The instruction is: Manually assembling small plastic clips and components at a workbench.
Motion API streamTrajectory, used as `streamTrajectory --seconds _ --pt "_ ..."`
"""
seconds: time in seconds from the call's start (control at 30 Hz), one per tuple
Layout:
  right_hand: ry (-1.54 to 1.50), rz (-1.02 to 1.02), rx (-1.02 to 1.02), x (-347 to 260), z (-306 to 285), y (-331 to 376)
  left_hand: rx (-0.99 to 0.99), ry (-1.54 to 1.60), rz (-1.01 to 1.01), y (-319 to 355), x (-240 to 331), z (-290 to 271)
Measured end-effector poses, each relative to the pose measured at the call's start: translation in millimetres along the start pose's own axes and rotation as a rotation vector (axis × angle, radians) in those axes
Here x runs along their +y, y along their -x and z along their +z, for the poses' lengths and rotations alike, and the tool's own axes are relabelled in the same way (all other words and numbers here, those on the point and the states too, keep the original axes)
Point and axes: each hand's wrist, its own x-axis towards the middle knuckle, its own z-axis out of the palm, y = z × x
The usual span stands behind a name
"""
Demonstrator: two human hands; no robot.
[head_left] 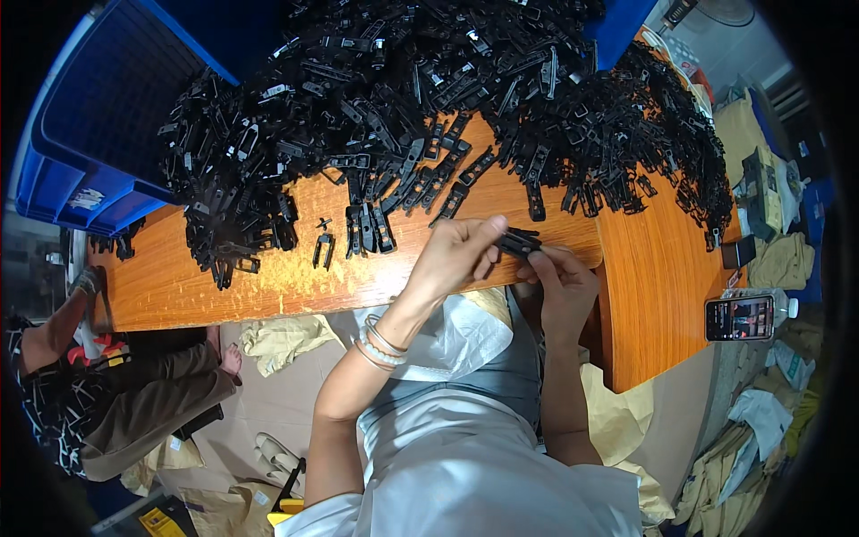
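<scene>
At frame centre, the left hand (456, 255) and right hand (559, 277) both pinch a small black plastic clip (519, 242) (light, stiff, likely snappable); its ends look best to grip

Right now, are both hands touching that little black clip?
Touching. The head view shows the left hand and the right hand both pinching the small black clip between their fingers.

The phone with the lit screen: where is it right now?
In the head view the phone lies at the person's far right, on the right end of the wooden table, beside a plastic bottle, well apart from both hands.
</scene>
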Motion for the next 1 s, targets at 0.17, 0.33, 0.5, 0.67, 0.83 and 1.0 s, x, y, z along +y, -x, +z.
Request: streamTrajectory --seconds 0.17,0.33,0.5,0.67,0.83,1.0 --pt "0.047 -0.144 -0.037 5.1 1.8 -1.7 -0.062 0.021 0.052 0.2 -5.6 1.8" --pt "-0.102 0.108 -0.105 -8.6 -0.3 -0.9 -0.164 0.072 0.080 -4.4 2.5 2.1" --pt "-0.154 0.013 0.053 13.6 -4.4 -7.5 -0.307 -0.403 0.116 -36.3 20.5 2.4" --pt "-0.179 0.030 0.068 19.7 -8.2 -15.2 0.404 -0.849 0.669 -122.9 47.5 -5.4" --pt "-0.132 0.082 0.027 27.3 -5.7 -17.1 0.407 -0.983 0.234 -163.0 57.6 1.5" --pt "-0.131 0.039 0.003 31.2 -5.8 -17.8 0.406 -0.828 0.295 -165.7 49.7 -6.4"
